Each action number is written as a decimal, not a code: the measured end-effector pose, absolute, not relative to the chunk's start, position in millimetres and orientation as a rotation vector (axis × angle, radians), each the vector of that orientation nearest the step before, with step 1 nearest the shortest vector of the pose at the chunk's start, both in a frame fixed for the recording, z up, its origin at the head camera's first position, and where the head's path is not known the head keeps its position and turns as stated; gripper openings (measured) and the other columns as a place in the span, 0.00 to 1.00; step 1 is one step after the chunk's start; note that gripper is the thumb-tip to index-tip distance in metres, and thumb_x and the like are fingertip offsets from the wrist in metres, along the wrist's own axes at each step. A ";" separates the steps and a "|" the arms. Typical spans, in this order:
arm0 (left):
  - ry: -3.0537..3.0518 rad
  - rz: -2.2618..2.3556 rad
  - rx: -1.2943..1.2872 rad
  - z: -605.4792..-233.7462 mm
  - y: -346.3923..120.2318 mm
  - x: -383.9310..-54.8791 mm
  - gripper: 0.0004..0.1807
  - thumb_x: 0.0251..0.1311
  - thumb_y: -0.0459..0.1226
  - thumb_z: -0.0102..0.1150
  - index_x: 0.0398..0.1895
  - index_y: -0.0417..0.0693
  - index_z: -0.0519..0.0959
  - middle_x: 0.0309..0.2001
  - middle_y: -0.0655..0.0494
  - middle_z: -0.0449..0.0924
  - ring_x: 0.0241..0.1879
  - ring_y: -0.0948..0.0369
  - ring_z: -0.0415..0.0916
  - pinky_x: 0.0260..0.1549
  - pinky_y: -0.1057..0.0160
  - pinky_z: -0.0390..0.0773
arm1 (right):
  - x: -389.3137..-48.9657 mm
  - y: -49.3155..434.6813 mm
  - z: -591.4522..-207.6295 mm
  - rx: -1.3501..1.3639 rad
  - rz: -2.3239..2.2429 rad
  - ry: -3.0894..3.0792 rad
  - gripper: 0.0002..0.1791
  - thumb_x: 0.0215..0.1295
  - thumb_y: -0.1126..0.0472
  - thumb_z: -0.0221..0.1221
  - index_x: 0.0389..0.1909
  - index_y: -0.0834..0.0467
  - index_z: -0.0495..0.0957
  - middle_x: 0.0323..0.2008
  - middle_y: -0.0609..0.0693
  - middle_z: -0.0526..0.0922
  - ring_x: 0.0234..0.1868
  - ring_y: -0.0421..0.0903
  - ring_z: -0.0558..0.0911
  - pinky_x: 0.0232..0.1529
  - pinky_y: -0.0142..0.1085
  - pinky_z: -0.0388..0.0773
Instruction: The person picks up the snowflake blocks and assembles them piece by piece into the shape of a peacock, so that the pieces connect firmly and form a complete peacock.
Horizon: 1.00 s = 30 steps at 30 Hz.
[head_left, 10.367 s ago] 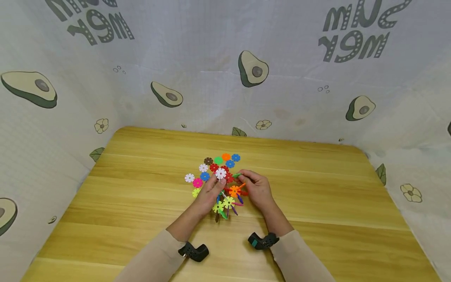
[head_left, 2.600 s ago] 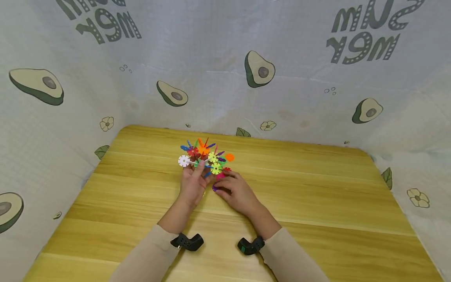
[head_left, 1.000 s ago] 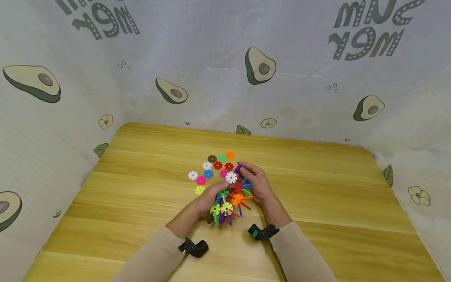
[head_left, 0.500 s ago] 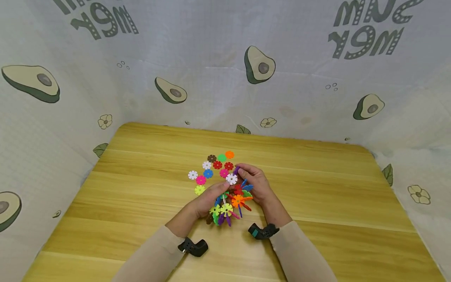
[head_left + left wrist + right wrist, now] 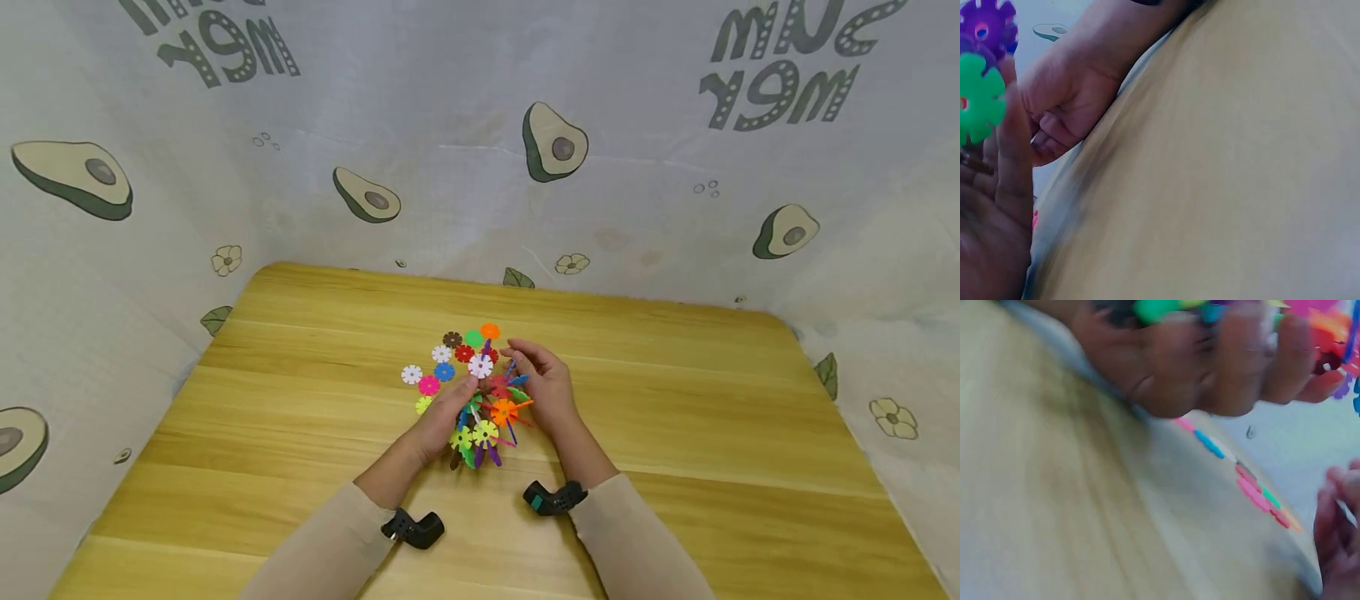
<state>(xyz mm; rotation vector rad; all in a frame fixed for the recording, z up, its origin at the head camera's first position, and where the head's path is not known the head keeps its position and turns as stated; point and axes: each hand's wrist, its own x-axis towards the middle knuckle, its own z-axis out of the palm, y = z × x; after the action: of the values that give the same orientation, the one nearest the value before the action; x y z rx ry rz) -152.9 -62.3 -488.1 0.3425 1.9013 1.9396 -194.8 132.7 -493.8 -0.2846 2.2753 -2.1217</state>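
My left hand grips a cluster of interlocking plastic snowflake discs, its thumb by the white disc on top. A purple disc stands edge-on at that white disc. My right hand is beside the cluster's right side, fingers loosely bent, apart from the purple disc. In the right wrist view, the left fingers curl under the cluster, while the right fingertips hold nothing visible. The left wrist view shows a green disc of the cluster over the left palm.
Loose discs lie flat on the wooden table behind the hands, among them a brown disc, an orange disc, a blue disc and a pink disc. A patterned curtain stands behind the table.
Over the last seconds my right hand picked up the purple disc and brought it to the white disc. Since half a second ago it has let go, and the cluster has shifted slightly up and left.
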 end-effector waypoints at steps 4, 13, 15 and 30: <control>2.034 1.970 0.267 -488.5 -62.1 -151.0 0.39 0.79 0.55 0.27 0.78 0.34 0.56 0.79 0.35 0.53 0.80 0.37 0.46 0.80 0.36 0.43 | -191.3 127.6 -493.5 -0.534 -1.501 2.740 0.14 0.72 0.65 0.60 0.55 0.59 0.84 0.51 0.57 0.85 0.52 0.49 0.79 0.54 0.41 0.82; 2.065 1.992 0.250 -488.6 -61.5 -150.6 0.35 0.80 0.52 0.27 0.73 0.32 0.63 0.76 0.34 0.59 0.79 0.36 0.50 0.79 0.35 0.45 | -191.8 123.5 -493.9 -0.815 -1.055 3.051 0.09 0.70 0.60 0.62 0.46 0.55 0.88 0.43 0.53 0.87 0.47 0.53 0.76 0.51 0.47 0.79; 2.065 1.985 0.228 -489.0 -62.1 -149.8 0.35 0.80 0.52 0.28 0.75 0.33 0.61 0.78 0.34 0.56 0.79 0.36 0.48 0.79 0.35 0.44 | -191.7 123.0 -493.1 -0.770 -1.040 3.077 0.10 0.70 0.58 0.62 0.47 0.56 0.87 0.43 0.55 0.83 0.47 0.55 0.74 0.50 0.47 0.76; 2.081 1.948 0.438 -489.3 -62.4 -152.8 0.29 0.82 0.47 0.29 0.58 0.31 0.75 0.67 0.35 0.71 0.72 0.39 0.64 0.76 0.37 0.58 | -189.7 123.6 -489.5 -0.305 -0.975 3.123 0.19 0.58 0.57 0.71 0.49 0.58 0.81 0.45 0.60 0.77 0.49 0.58 0.68 0.48 0.47 0.70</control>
<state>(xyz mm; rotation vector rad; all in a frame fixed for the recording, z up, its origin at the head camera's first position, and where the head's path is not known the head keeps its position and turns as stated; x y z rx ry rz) -152.8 -62.4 -489.3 0.4379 2.0805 1.9482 -189.7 123.6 -489.5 -0.3048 3.1232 -0.9750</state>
